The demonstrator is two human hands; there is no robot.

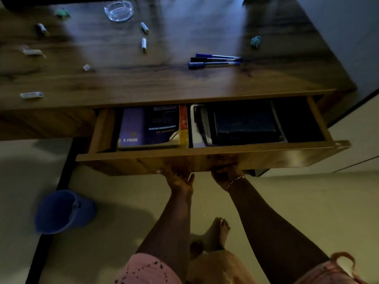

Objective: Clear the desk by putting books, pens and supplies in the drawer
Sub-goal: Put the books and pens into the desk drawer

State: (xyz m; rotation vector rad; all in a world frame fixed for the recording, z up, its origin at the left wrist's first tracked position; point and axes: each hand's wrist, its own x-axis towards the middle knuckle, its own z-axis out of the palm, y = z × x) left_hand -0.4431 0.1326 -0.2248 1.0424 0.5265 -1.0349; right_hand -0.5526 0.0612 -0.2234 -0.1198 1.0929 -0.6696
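Below the front edge of the desk (pixel 184 87), the drawer (pixel 205 155) stands pulled out. Its long axis runs left to right, and its front panel faces the person. A purple book (pixel 131 128) lies flat in its left part. A spiral-bound notebook (pixel 204 126) with a dark book (pixel 246 124) on top fills the right part. Their far ends are hidden under the desktop.

Three pens (pixel 215 60) lie side by side on the desktop, lengthwise left to right, caps to the left. Small pale cylinders scattered further left are too blurred to name.

The left hand (pixel 179 178) and right hand (pixel 224 175) meet the panel's lower edge. Their fingers pass out of sight beneath it, so one cannot tell whether they hook round it or press flat.
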